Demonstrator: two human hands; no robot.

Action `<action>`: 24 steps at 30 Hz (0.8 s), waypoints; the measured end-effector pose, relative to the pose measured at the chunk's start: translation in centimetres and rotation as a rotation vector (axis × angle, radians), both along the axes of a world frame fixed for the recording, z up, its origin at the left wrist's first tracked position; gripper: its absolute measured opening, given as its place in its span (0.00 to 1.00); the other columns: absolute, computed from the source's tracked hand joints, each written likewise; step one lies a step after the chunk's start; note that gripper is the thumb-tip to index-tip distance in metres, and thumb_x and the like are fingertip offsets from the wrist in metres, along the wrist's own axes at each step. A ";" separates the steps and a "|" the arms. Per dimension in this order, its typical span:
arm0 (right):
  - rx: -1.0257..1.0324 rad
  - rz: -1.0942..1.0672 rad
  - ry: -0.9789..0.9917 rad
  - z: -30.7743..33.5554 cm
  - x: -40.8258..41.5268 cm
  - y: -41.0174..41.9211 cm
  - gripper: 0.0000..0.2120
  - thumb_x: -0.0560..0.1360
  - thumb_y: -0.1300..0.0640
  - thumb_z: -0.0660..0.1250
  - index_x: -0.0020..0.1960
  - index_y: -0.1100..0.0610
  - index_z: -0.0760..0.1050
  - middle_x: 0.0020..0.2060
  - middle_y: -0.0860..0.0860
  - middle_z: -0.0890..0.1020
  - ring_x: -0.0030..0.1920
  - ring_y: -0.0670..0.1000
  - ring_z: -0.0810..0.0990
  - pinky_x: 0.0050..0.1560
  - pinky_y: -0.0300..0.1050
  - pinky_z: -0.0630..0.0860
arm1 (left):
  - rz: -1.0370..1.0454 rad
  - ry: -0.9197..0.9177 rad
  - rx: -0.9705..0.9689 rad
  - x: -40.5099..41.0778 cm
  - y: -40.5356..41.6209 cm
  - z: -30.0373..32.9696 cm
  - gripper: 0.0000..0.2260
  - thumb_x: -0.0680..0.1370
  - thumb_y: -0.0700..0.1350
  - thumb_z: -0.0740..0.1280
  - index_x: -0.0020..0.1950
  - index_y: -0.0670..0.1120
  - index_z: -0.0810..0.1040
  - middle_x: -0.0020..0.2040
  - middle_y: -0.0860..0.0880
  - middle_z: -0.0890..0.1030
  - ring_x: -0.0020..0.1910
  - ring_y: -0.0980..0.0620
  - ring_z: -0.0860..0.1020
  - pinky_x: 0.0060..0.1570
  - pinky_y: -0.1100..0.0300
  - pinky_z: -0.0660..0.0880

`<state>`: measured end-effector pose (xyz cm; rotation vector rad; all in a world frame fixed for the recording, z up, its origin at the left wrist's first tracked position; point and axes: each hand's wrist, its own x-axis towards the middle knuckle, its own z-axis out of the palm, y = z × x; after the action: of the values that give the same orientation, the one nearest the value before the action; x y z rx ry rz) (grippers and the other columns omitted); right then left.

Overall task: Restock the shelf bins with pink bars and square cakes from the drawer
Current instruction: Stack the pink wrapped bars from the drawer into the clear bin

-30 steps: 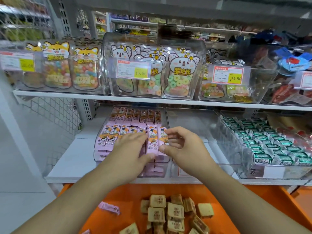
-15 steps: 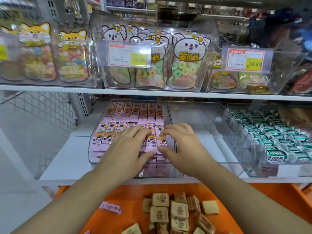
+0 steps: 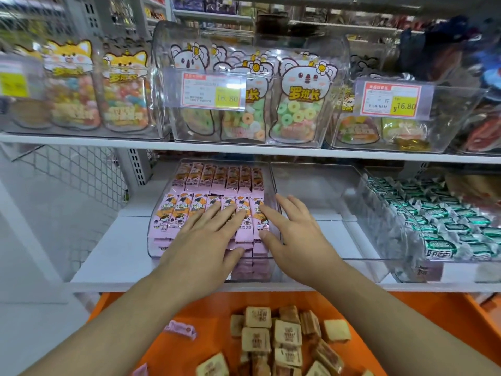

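Rows of pink bars (image 3: pixel 217 183) fill a clear bin (image 3: pixel 154 234) on the lower shelf. My left hand (image 3: pixel 203 240) lies flat on the front row with its fingers straight. My right hand (image 3: pixel 292 234) touches the rightmost bars with spread fingers, at the bin's right wall. Neither hand holds anything. Below, in the orange drawer (image 3: pixel 406 316), lies a pile of square cakes (image 3: pixel 284 340) and a loose pink bar (image 3: pixel 181 329). Right of the pink bars stands a clear bin (image 3: pixel 314 185) with nothing visible inside.
A bin of green-wrapped sweets (image 3: pixel 439 226) stands at the right of the lower shelf. The upper shelf (image 3: pixel 244 150) carries clear bins of candy bags (image 3: pixel 292 104) with price tags. White mesh panels (image 3: pixel 81 172) close the shelf's left side.
Both hands have flattened onto the front row of pink bars; the right hand's fingers, curled a second ago, are straight and spread. The view has moved closer to the shelf.
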<state>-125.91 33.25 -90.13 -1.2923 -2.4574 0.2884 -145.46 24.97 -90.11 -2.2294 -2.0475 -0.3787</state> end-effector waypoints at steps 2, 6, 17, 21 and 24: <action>-0.025 -0.003 0.000 0.1 0.1 -0.2 0.27 0.85 0.41 0.56 0.83 0.41 0.56 0.84 0.46 0.51 0.83 0.47 0.41 0.82 0.53 0.49 | 0.000 -0.022 0.009 0.0 -0.1 -0.1 0.32 0.85 0.62 0.54 0.85 0.60 0.42 0.85 0.58 0.43 0.83 0.55 0.40 0.80 0.54 0.36; -0.057 0.000 -0.037 0.1 0.5 -0.6 0.29 0.86 0.39 0.54 0.84 0.39 0.49 0.85 0.45 0.47 0.83 0.47 0.39 0.83 0.56 0.49 | 0.007 -0.039 0.011 -0.1 -0.6 -0.2 0.31 0.85 0.62 0.54 0.84 0.62 0.41 0.84 0.60 0.42 0.83 0.56 0.38 0.82 0.50 0.40; -0.014 0.083 -0.004 1.3 3.7 -4.0 0.26 0.86 0.40 0.54 0.83 0.36 0.55 0.84 0.43 0.53 0.83 0.47 0.43 0.81 0.51 0.48 | -0.091 -0.299 0.118 2.4 -4.9 0.1 0.25 0.85 0.59 0.56 0.83 0.61 0.58 0.81 0.63 0.59 0.81 0.63 0.51 0.79 0.55 0.50; 0.046 0.139 0.053 0.9 5.7 -6.8 0.24 0.85 0.42 0.55 0.79 0.44 0.67 0.79 0.46 0.65 0.78 0.52 0.57 0.79 0.53 0.58 | -0.147 -0.421 0.092 4.5 -7.1 -1.5 0.22 0.84 0.55 0.61 0.78 0.53 0.71 0.73 0.56 0.74 0.73 0.58 0.69 0.73 0.57 0.66; -0.011 0.191 0.057 -1.7 6.8 -9.0 0.20 0.85 0.47 0.62 0.76 0.47 0.72 0.75 0.47 0.71 0.74 0.53 0.62 0.77 0.49 0.61 | -0.139 -0.413 -0.058 5.5 -9.0 -5.7 0.23 0.82 0.58 0.60 0.76 0.53 0.72 0.73 0.56 0.75 0.72 0.56 0.71 0.73 0.58 0.67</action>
<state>-119.07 24.24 -91.82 -1.0387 -2.5363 0.3816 -139.91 15.98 -95.84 -2.5071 -2.1055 -0.8680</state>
